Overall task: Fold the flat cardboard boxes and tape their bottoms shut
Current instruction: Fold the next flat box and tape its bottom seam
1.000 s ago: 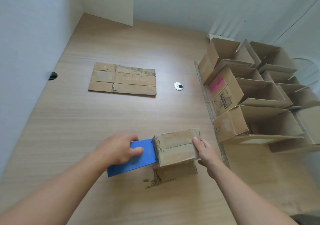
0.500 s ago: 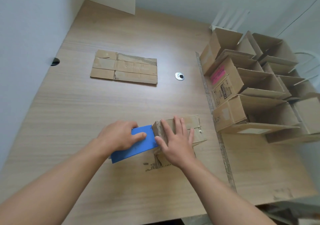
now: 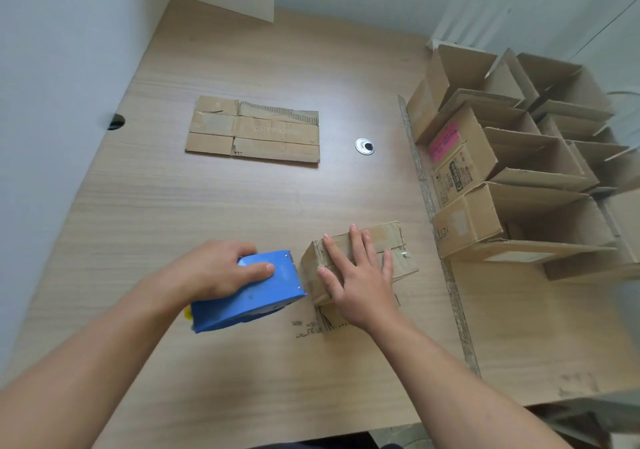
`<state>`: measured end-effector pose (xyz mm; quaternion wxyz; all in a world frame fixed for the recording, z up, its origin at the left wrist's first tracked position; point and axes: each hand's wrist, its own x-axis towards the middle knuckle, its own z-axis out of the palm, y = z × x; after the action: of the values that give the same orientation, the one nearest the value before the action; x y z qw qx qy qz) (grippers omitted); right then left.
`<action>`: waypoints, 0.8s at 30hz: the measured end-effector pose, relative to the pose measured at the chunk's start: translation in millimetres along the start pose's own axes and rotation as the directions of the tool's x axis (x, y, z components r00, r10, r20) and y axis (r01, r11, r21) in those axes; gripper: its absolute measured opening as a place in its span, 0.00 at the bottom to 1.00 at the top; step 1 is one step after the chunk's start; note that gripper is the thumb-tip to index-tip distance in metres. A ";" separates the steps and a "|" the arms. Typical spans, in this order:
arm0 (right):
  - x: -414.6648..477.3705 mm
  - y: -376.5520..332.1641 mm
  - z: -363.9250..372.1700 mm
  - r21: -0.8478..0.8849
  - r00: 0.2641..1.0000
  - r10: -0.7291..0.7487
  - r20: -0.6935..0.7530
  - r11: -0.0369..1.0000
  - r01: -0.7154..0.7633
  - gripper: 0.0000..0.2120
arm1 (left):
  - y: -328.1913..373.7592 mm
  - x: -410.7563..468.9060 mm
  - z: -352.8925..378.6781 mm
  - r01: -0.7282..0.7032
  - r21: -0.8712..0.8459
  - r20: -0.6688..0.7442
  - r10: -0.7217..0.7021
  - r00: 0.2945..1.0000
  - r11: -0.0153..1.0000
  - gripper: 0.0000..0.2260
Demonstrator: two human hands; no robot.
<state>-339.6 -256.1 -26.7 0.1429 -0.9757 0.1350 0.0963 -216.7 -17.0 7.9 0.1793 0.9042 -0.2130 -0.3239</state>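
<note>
A small folded cardboard box (image 3: 391,240) stands upside down near the table's front, its closed bottom flaps facing up. My right hand (image 3: 356,275) lies flat on those flaps with the fingers spread, pressing them down. My left hand (image 3: 211,268) grips a blue tape dispenser (image 3: 252,296) whose front edge sits against the box's left side. One flat unfolded box (image 3: 252,130) lies further back at the table's middle.
Several folded open boxes (image 3: 502,157) stand in rows along the right side, beyond a metal strip (image 3: 429,199) between the two tabletops. A round cable grommet (image 3: 364,146) sits near the flat box. White walls close in at left and back.
My right hand moved from the box's right side onto its top and now presses it flat. The left hand with the dispenser stayed at the box's left edge.
</note>
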 end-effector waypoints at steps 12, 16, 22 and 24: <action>4.8 5.0 -1.5 0.042 0.999 -0.018 0.049 0.999 0.016 0.26 | 18.2 22.9 29.3 0.097 0.147 -0.013 -0.096 0.995 0.984 0.18; 3.3 4.6 -1.1 0.048 0.998 -0.017 0.055 0.999 0.015 0.25 | 35.0 34.8 34.8 0.095 0.183 -0.019 -0.093 0.996 0.979 0.18; 5.4 1.8 1.2 0.063 1.000 -0.009 0.024 0.998 0.007 0.25 | 48.7 37.5 34.1 0.122 0.264 -0.081 -0.104 0.991 0.957 0.18; 4.0 0.1 -0.3 0.068 1.000 -0.007 0.020 0.998 0.006 0.25 | 57.4 34.8 32.6 0.151 0.292 -0.135 -0.115 0.984 0.945 0.18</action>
<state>-335.8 -257.2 -27.3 0.1775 -0.9698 0.1337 0.1008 -229.4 -89.0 -6.9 0.0295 0.9505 -0.1875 -0.2461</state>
